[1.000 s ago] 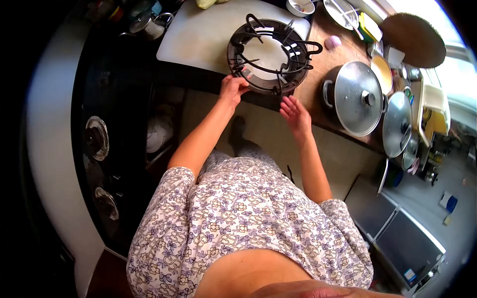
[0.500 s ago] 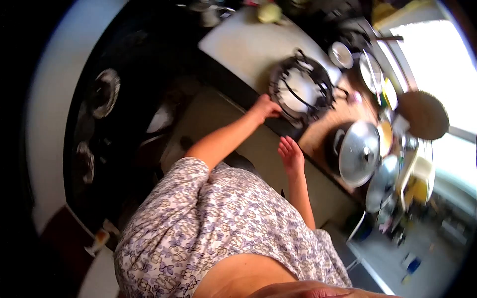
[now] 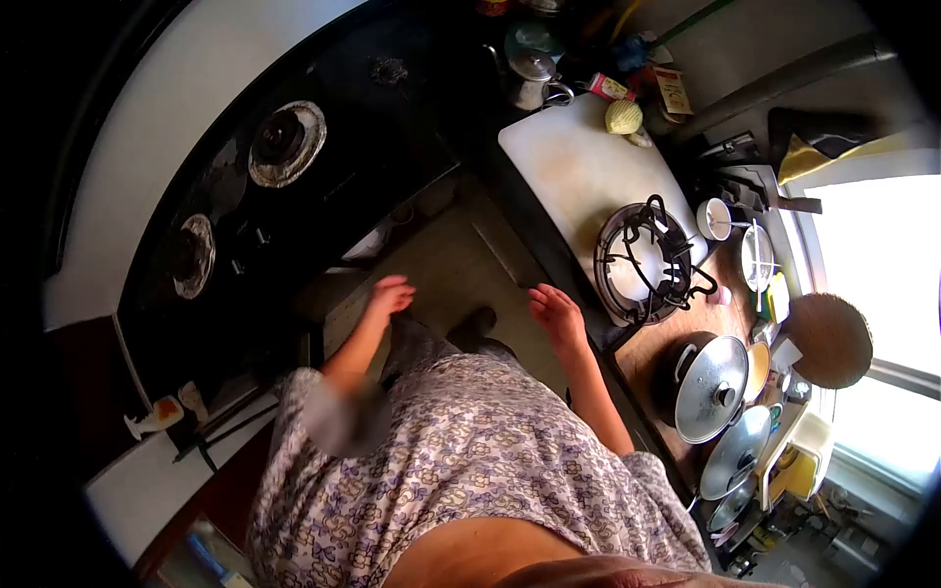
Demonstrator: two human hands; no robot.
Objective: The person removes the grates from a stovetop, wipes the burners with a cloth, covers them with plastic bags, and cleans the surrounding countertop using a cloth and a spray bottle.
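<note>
My left hand (image 3: 392, 294) is in mid-air over the floor, to the right of the black stove (image 3: 343, 211), its fingers slightly bent and nothing seen in it. My right hand (image 3: 556, 314) hangs over the floor beside the counter's front edge, with its fingers apart and empty. To its right, a round metal ring with a black pot support (image 3: 655, 220) rests on the white cutting board (image 3: 578, 162), touched by neither hand. Two burners (image 3: 287, 144) (image 3: 194, 257) on the stove have no support over them.
A lidded pot (image 3: 711, 390) stands on the wooden counter right of the ring, with more lids (image 3: 735, 453) beyond. A white bowl (image 3: 715, 219), a kettle (image 3: 531, 78) and a pale green vegetable (image 3: 623, 117) are around the board. A round woven mat (image 3: 828, 340) leans by the window.
My left hand has let go of the ring and moved away to the left. The view has turned toward the stove. My right hand stays off the ring, near the counter edge.
</note>
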